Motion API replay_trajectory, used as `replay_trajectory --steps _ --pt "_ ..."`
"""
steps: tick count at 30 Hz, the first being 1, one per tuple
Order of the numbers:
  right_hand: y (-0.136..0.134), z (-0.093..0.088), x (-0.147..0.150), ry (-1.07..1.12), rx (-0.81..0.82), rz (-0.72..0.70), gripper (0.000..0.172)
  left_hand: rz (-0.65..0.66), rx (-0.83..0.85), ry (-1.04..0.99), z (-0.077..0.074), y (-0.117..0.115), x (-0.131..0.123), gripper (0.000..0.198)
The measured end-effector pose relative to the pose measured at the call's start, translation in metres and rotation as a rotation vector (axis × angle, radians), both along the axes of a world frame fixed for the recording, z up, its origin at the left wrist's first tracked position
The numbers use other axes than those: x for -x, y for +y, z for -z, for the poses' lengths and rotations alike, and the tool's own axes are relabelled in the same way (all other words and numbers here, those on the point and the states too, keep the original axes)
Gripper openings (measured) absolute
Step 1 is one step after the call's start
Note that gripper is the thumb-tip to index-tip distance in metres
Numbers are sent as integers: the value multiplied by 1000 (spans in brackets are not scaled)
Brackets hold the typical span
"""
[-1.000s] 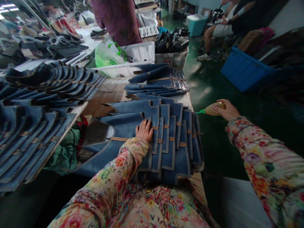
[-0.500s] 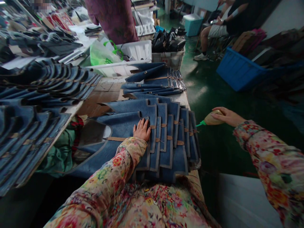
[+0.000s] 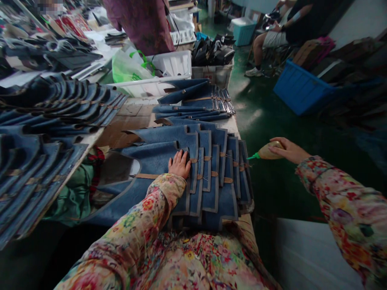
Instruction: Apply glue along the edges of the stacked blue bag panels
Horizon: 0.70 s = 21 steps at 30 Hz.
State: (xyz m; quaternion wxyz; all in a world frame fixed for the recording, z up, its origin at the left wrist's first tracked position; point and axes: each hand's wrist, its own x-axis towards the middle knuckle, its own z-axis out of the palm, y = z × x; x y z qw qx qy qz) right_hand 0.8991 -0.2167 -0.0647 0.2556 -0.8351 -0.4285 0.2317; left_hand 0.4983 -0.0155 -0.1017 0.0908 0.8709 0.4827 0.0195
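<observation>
Overlapping blue panels (image 3: 157, 155) with grey edging and tan strips lie fanned out on the table in front of me. My left hand (image 3: 179, 164) rests flat on the top panel, fingers stretched out, near its right edge. Out past the table's right side, my right hand (image 3: 287, 150) is wrapped round a squeeze bottle (image 3: 269, 150) of yellowish-brown contents. Its green nozzle (image 3: 254, 156) points left at the outer ends of the fanned panels, close to the rightmost one; whether it touches is unclear.
More blue panels (image 3: 39, 181) lie in rows on the left table. Behind the fan stand folded panels (image 3: 196, 96), a white crate (image 3: 184, 64) and a bin of black pieces (image 3: 214, 52). A blue tub (image 3: 302, 88) is on the floor at right, near a seated person (image 3: 273, 39).
The view has shifted slightly. The bottle in my right hand sits a touch further left and is tipped a little differently; my left hand stays flat on the panel.
</observation>
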Motion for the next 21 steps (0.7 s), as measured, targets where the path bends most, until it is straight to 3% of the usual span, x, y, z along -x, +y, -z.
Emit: replay_trajectory --steps 4,9,16,21 --pt "-12 -2 5 44 53 -74 59 -4 7 -3 0 0 0 53" --pt "-14 -3 11 5 6 -40 57 -4 -1 -4 -2 0 0 53" --pt "-27 -1 19 75 46 -116 60 -3 -7 6 -1 0 0 53" --pt "-25 -6 26 25 -27 -35 57 3 0 14 2 2 0 54"
